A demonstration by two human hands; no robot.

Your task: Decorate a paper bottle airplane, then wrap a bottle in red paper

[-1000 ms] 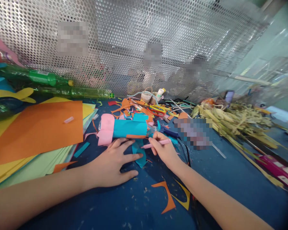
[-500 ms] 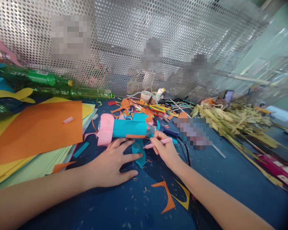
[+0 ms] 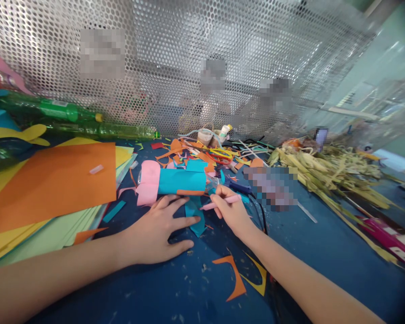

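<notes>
My right hand [image 3: 230,211] grips a pink marker pen [image 3: 234,199], its tip touching or just over a piece of blue paper [image 3: 195,226]. My left hand [image 3: 162,229] lies flat with fingers spread, a fingertip resting on that blue paper. Just beyond both hands, a clear plastic bottle [image 3: 213,182] lies on its side, wrapped in blue paper [image 3: 178,179] with a pink paper piece [image 3: 148,182] at its left end. The back of the blue paper piece reaches up to the bottle.
A stack of coloured paper topped by an orange sheet [image 3: 64,180] lies at left, with a pale pen cap [image 3: 96,169] on it. Green bottles [image 3: 64,111] lie behind. Paper scraps [image 3: 185,150], corn husks [image 3: 330,171] and orange cut-offs [image 3: 234,279] cover other spots.
The right hand and marker have shifted very slightly left. The left hand, the bottle and the blue paper have kept their places.
</notes>
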